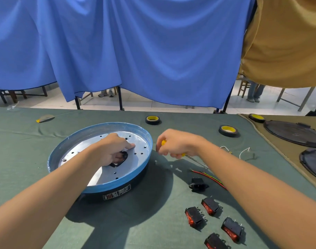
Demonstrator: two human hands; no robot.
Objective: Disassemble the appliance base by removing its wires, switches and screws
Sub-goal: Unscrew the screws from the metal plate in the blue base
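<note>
Appliance base (107, 125) sits on the green cloth, blue rim up, silver plate showing. Left hand (112, 150) reaches in over its near wall, fingers curled tight round the black ring (124, 156) at the plate's middle, thumb out flat. Right hand (177, 142) hovers just right of the base, fist closed on a yellow-handled screwdriver (196, 160). Right of the base, the forearm crosses the red wires (211, 177) beside a black socket (198, 184). 4 red switches (210, 205) lie nearer. Beyond the base, 2 tape rolls (152, 120).
</note>
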